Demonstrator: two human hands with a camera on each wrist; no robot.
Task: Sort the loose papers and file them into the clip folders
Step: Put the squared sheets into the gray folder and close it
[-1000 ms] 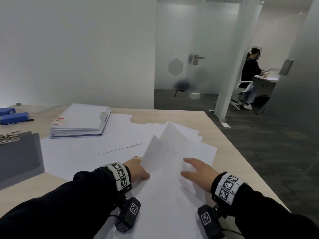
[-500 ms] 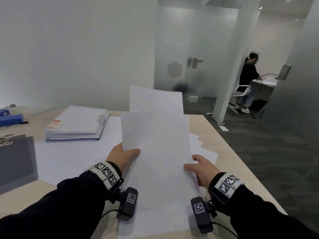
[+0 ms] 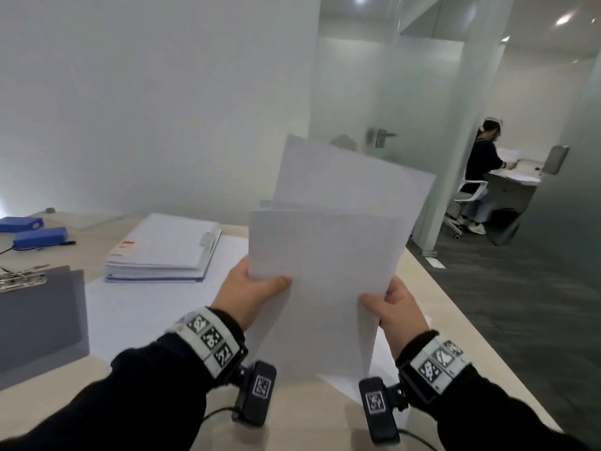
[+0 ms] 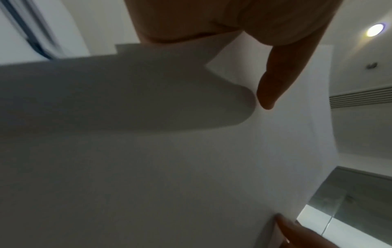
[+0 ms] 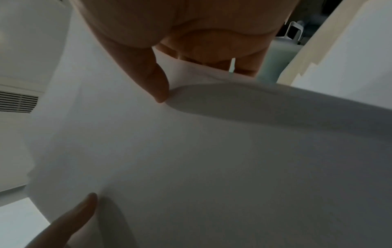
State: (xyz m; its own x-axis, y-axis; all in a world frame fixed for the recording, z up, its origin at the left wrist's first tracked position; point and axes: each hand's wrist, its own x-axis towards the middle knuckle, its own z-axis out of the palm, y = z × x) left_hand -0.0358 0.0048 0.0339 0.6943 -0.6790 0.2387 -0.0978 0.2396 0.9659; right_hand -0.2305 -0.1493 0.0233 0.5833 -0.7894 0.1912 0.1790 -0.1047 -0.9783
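Note:
I hold a small sheaf of white papers [image 3: 328,255] upright above the desk, its sheets fanned unevenly at the top. My left hand [image 3: 253,294] pinches the left edge, thumb on the front. My right hand [image 3: 393,307] pinches the lower right edge the same way. In the left wrist view the papers [image 4: 191,159] fill the picture under my left thumb [image 4: 273,87]; the right wrist view shows the papers [image 5: 191,159] beneath my right thumb [image 5: 155,80]. A grey clip folder [image 3: 35,317] with a metal clip lies at the desk's left edge. More loose sheets [image 3: 143,307] are spread on the desk.
A thick stack of papers in a blue folder [image 3: 162,252] sits at the back of the wooden desk [image 3: 55,405]. Two blue staplers [image 3: 39,237] lie far left. The desk's right edge drops to dark carpet. A person [image 3: 481,170] sits at another desk beyond the glass partition.
Both hands have gathered the sheets off the desk and raised them upright in front of me; a second ago they lay nearly flat under my hands.

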